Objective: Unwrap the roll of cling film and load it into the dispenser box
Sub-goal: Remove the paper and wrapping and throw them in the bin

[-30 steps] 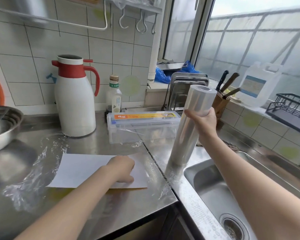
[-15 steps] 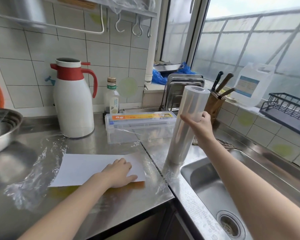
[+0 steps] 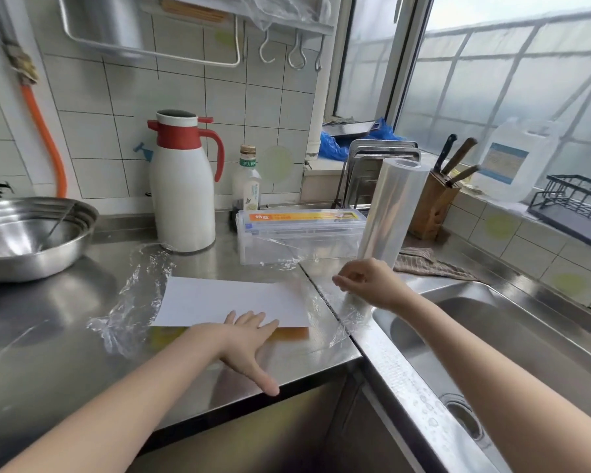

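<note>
Roll (image 3: 394, 213) stands on end, slightly tilted, right of frame centre, on the steel strip between counter (image 3: 48, 322) and sink (image 3: 492, 336). Its top end is open and faces up.

Right hand (image 3: 372, 283) is at the foot of the roll, fingers curled around the lower part and gripping it; the base of the roll is hidden behind the hand.

Left hand (image 3: 249, 339) lies flat at lower centre, fingers straight and spread, fingertips on the near edge of the paper (image 3: 232, 300), thumb pointing toward the counter edge. It holds nothing.

Paper is a white sheet lying flat at frame centre, on top of loose film (image 3: 130, 302) that spreads crumpled to its left and right. An orange-yellow patch shows under the sheet's near edge.

Dispenser (image 3: 301, 233) is a clear box with an orange label, lid down, just behind the paper and just left of the roll. A strip of film trails from its front.

Behind the dispenser: white jug (image 3: 183, 189) with red collar and handle, and a bottle (image 3: 248, 180) beside it. Steel bowl (image 3: 28, 233) at mid left. Knife block (image 3: 435, 203) behind the roll at right; cloth (image 3: 427, 264) lying by the sink's far corner.
</note>
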Tool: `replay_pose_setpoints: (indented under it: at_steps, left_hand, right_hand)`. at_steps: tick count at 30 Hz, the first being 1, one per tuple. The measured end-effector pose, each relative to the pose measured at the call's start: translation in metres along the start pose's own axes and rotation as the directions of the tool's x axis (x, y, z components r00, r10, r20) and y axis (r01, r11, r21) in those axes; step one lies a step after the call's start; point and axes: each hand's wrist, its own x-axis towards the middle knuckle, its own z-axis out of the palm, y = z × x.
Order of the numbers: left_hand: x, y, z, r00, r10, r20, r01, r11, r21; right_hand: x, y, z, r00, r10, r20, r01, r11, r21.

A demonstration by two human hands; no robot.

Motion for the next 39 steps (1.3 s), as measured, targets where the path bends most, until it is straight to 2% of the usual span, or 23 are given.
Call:
replay_pose_setpoints:
  at_steps: [2, 7, 9, 12, 15, 18, 21, 23, 24, 25, 27, 28, 29, 30, 31, 32, 34, 35, 36, 39]
  left_hand:
    - [-0.007, -0.003, 0.008, 0.999, -0.032, -0.042, 0.033, 0.999, 0.017]
    - [-0.020, -0.013, 0.016, 0.979, -0.088, -0.182, 0.072, 0.993, -0.089]
    - [-0.019, -0.017, 0.016, 0.966, -0.105, -0.236, 0.074, 0.988, -0.135]
    - [-0.021, -0.018, 0.002, 0.956, -0.114, -0.270, 0.044, 0.967, -0.252]
    - [-0.029, -0.011, -0.023, 0.971, -0.122, -0.207, 0.027, 0.911, -0.413]
    - [-0.043, -0.005, -0.041, 0.986, -0.052, -0.158, -0.043, 0.837, -0.545]
    - [-0.055, -0.008, -0.049, 0.982, -0.057, -0.182, -0.042, 0.867, -0.496]
    - [-0.062, -0.009, -0.051, 0.955, -0.110, -0.276, 0.017, 0.948, -0.319]
    - [-0.063, -0.011, -0.050, 0.911, -0.122, -0.395, 0.066, 0.986, -0.153]
    - [-0.062, -0.013, -0.047, 0.831, -0.081, -0.550, 0.122, 0.992, 0.039]
    - [-0.064, -0.016, -0.041, 0.591, 0.125, -0.797, 0.218, 0.927, 0.306]
    - [-0.066, -0.018, -0.039, 0.460, 0.244, -0.854, 0.228, 0.897, 0.379]
    - [-0.066, -0.019, -0.036, 0.371, 0.353, -0.859, 0.216, 0.867, 0.449]
    - [-0.064, -0.021, -0.032, 0.335, 0.438, -0.834, 0.188, 0.836, 0.515]
    - [-0.062, -0.022, -0.027, 0.366, 0.490, -0.791, 0.149, 0.809, 0.569]
    - [-0.058, -0.023, -0.023, 0.442, 0.500, -0.745, 0.097, 0.799, 0.594]
    - [-0.046, -0.024, -0.010, 0.640, 0.408, -0.651, 0.023, 0.837, 0.547]
    - [-0.037, -0.025, -0.005, 0.717, 0.328, -0.615, 0.025, 0.870, 0.493]
    - [-0.032, -0.026, -0.001, 0.757, 0.263, -0.599, 0.049, 0.890, 0.453]
    - [-0.013, -0.022, 0.001, 0.774, 0.216, -0.596, 0.082, 0.898, 0.432]
  right_hand:
    - [-0.002, -0.012, 0.006, 0.996, -0.031, 0.083, 0.035, 0.998, -0.044]
    - [-0.008, -0.032, 0.011, 0.983, -0.049, 0.180, 0.048, 0.999, 0.009]
    - [-0.008, -0.041, 0.015, 0.948, -0.034, 0.317, 0.046, 0.998, -0.032]
    - [-0.006, -0.058, 0.028, 0.870, 0.028, 0.492, 0.071, 0.981, -0.182]
    - [0.002, -0.077, 0.045, 0.852, 0.024, 0.522, 0.174, 0.929, -0.326]
    - [0.015, -0.091, 0.056, 0.880, -0.011, 0.475, 0.167, 0.943, -0.287]
    - [0.026, -0.098, 0.061, 0.874, -0.005, 0.485, 0.132, 0.965, -0.227]
    - [0.033, -0.096, 0.062, 0.849, 0.028, 0.528, 0.093, 0.975, -0.201]
    - [0.035, -0.093, 0.061, 0.837, 0.057, 0.544, 0.050, 0.982, -0.180]
    - [0.037, -0.089, 0.061, 0.827, 0.092, 0.554, -0.006, 0.988, -0.155]
    - [0.040, -0.079, 0.056, 0.811, 0.181, 0.556, -0.142, 0.983, -0.114]
    - [0.040, -0.073, 0.053, 0.800, 0.226, 0.556, -0.214, 0.973, -0.089]
    - [0.040, -0.066, 0.050, 0.783, 0.266, 0.562, -0.288, 0.956, -0.051]
    - [0.038, -0.059, 0.047, 0.761, 0.298, 0.576, -0.361, 0.933, -0.005]
    - [0.036, -0.052, 0.044, 0.739, 0.323, 0.591, -0.428, 0.903, 0.042]
    - [0.035, -0.044, 0.042, 0.720, 0.346, 0.602, -0.487, 0.869, 0.082]
    - [0.033, -0.033, 0.042, 0.685, 0.407, 0.604, -0.573, 0.814, 0.101]
    - [0.032, -0.029, 0.043, 0.666, 0.446, 0.598, -0.604, 0.793, 0.081]
    - [0.030, -0.027, 0.044, 0.646, 0.479, 0.594, -0.623, 0.781, 0.049]
    - [0.028, -0.018, 0.048, 0.594, 0.511, 0.621, -0.650, 0.760, -0.004]
